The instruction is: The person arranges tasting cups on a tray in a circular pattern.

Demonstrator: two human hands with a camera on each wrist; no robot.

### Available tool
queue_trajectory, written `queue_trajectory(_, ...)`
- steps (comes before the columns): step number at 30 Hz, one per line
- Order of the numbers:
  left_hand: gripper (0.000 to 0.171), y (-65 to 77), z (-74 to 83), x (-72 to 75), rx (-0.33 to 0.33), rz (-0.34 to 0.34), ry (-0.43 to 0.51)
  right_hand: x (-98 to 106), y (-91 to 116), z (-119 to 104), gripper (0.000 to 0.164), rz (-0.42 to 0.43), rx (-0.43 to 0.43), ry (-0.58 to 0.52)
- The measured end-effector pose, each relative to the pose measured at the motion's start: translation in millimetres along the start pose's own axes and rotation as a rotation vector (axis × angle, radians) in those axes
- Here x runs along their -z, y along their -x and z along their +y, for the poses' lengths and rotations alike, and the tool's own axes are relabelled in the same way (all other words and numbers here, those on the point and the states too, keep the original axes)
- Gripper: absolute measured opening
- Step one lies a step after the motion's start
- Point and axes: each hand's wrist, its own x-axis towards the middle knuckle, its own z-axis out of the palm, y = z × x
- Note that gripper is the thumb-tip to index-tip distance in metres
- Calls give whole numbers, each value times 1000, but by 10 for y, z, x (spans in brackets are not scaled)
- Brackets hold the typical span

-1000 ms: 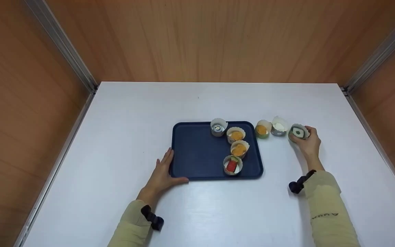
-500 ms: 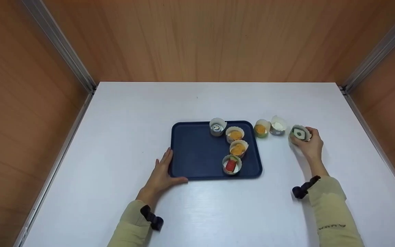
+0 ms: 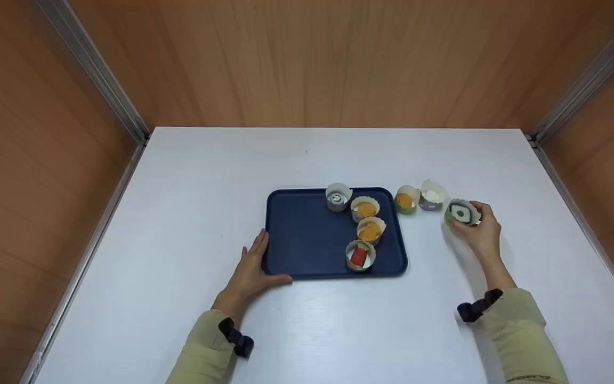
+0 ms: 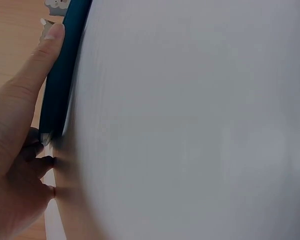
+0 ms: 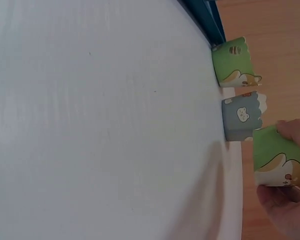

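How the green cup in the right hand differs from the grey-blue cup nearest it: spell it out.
The green cup is gripped by the right hand; the grey-blue cup stands on the table with no hand on it.
The green cup holds a dark-edged white piece with a green centre; the grey-blue cup shows only white inside.
Both have cartoon animal prints.

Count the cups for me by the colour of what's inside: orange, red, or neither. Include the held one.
Cups showing orange inside: 3
Cup showing red inside: 1
Cups showing neither, one of them in the right hand: 3
Total: 7
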Motion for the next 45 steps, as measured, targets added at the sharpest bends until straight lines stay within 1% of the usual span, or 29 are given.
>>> queue_trajectory(3,117,-3,2,1,1,-1,-1,1,55,-48,56,-5,17,-3)
queue_trajectory(11,117,-7,-3,1,3,-3,1,-9,199,-179,56,-63,24,-27)
queue_trajectory(18,117,0,-4,-2,1,0,6,-68,309,-302,59,-113,60,-44)
queue_trajectory(31,118,-5,-3,-9,4,2,24,-237,512,-559,59,-170,145,-83)
queue_trajectory(45,120,-8,-13,-16,15,1,33,-467,635,-907,61,-235,209,-110)
